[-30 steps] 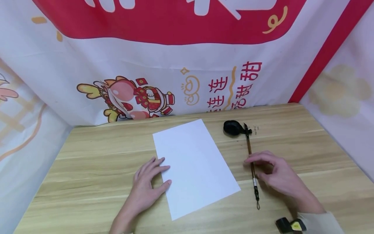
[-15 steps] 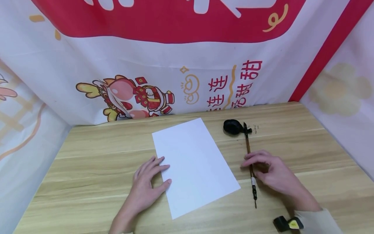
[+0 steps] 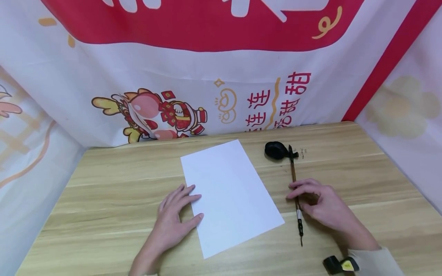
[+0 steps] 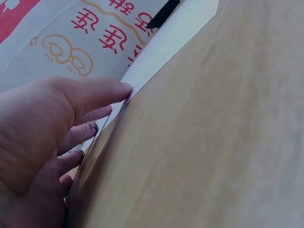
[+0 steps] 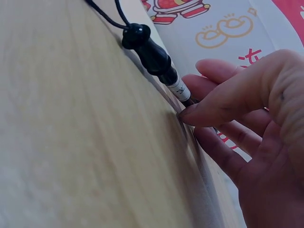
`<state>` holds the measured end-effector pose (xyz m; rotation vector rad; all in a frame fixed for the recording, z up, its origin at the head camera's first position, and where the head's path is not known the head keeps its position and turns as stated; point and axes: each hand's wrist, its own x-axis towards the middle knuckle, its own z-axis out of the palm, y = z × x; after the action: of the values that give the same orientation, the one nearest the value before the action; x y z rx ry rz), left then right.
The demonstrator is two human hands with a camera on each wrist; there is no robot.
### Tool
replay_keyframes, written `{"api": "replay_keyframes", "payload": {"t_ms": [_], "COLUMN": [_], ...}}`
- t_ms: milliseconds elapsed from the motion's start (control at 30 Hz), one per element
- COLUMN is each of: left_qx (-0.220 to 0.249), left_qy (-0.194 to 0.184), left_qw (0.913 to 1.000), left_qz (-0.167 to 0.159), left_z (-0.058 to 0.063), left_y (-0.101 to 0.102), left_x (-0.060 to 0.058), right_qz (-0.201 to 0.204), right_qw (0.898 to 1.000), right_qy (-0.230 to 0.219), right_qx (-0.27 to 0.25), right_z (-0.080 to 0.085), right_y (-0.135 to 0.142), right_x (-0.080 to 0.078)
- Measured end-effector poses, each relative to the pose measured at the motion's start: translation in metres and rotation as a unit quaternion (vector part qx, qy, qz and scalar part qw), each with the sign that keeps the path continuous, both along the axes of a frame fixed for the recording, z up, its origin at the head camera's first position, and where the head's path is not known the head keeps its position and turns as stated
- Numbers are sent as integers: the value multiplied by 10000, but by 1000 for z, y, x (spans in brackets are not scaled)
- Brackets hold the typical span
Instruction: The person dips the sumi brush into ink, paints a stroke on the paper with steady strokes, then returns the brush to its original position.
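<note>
My left hand (image 3: 172,218) rests on the left edge of a blank white sheet of paper (image 3: 231,199), fingers spread. The left wrist view has the thumb on the margin of that sheet (image 4: 164,45) and dark smudges on some fingertips. To the right, my right hand (image 3: 321,203) pinches a writing brush (image 3: 293,168) around mid-handle, between thumb and fingers. Its dark tip points away, at the short stem of a black rounded object (image 3: 275,150). Up close in the right wrist view, the brush (image 5: 154,57) shows a black knobbed end, a cord loop and a white label.
Several small dark marks (image 3: 302,153) dot the wooden table (image 3: 114,199) beside the black object's stem. A printed cloth (image 3: 207,69) hangs along the table's back edge, with more cloth at both sides. A black-and-yellow device (image 3: 340,265) sits at the right wrist.
The brush's looped end has swung slightly left, and my right fingers have shifted a little left with it. My left hand and the paper have stayed in place.
</note>
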<state>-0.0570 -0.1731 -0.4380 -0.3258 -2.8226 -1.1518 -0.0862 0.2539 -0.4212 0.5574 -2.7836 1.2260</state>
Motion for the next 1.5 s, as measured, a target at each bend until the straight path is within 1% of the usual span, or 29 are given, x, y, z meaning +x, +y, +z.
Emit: {"api": "replay_keyframes", "payload": {"t_ms": [233,367,600,867,1033,1200,1500], "left_qx": [-68,-62,-90,-61,-49,-46,-82], "left_qy": [56,95,64,160,122,22,18], "left_qw": [10000,9999,9999,9999,9999,10000,10000], "left_qz": [-8,-35,-14,-4,-2,21,23], "left_z": [0,1,-1,-3,-2,-2,-3], "left_y": [0,0,-2,-1,-1,-1,-1], "left_x": [-2,-3,-3,-2,-2,-2,-2], "right_qz": [2,-41,-78,-121,-80,-79,12], "right_qw": [9999,9999,9999,9999,9998,9998,9997], "right_qy": [133,124,138,46,5,-75,109], "right_qx": [-13,2,-35,-24,-158,-141,-199], "right_z": [-1,-2,-4,-2,-3,-2,-3], "right_y": [0,0,-2,-3,-4,-4,-5], "right_x": [-1,-2,-1,0,0,1,0]}}
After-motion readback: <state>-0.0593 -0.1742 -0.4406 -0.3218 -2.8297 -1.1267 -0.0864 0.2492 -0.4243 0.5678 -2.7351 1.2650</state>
